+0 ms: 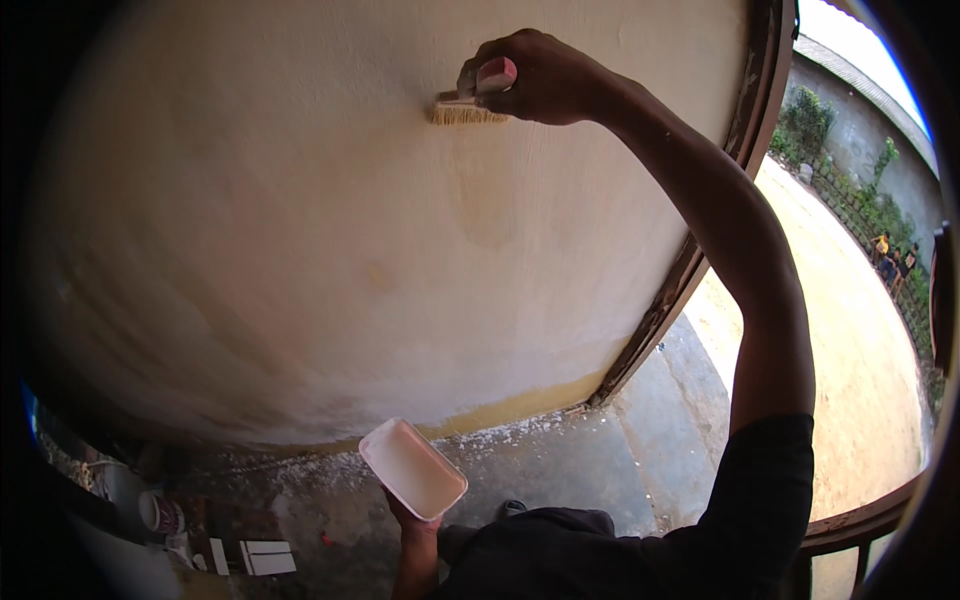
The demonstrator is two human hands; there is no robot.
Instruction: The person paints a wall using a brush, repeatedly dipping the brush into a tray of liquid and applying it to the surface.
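Raised high at the upper middle, my right hand (540, 75) is closed around a wide paintbrush (468, 114). The brush has pale straw-coloured bristles and a reddish handle end that pokes out of my fist. Its bristles are at the pale, whitish wall (300, 200), which shows uneven yellowish patches below the brush. Low in the view, my left hand (412, 518) grips the near end of a rectangular pinkish-white tub (430, 452). White paint (408, 475) lies inside the tub. Most of the left fingers are hidden under it.
A dark wooden door frame (690, 262) edges the wall on the right. Beyond it is a sunlit yard (840, 330), with several people (892, 262) by a far wall. White spatters mark the grey floor (560, 470). A white bucket (160, 513) and white flat pieces (267, 557) are lower left.
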